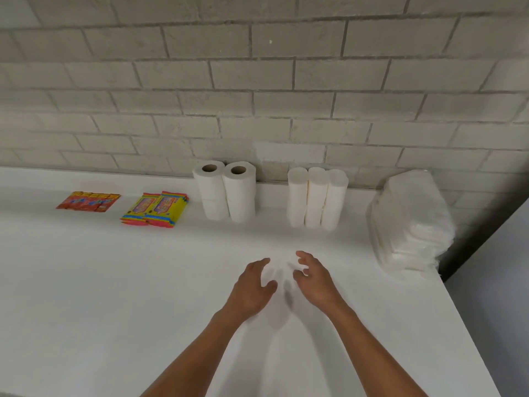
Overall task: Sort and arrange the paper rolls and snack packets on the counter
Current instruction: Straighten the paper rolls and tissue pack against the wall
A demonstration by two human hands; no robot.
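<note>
I see both hands over bare surface (pixel 114 282), holding nothing. Left hand (pixel 253 285) and right hand (pixel 313 277): fingers loosely spread, slightly curled, empty. Goods lie ahead along wall: red packets (pixel 88 201) far left, yellow packets (pixel 156 209) beside, cored rolls (pixel 226 191) stacked upright, plain rolls (pixel 317 196) upright, wrapped pack (pixel 409 222) far right. Judgement: plain rolls straight ahead, right hand nearer; packets well apart, left side.

I see a smooth matt white tabletop (pixel 114 282), soft white paper rolls (pixel 226 193), glossy red and yellow plastic snack packets (pixel 156 209), rough grey brick wall (pixel 257 81).
</note>
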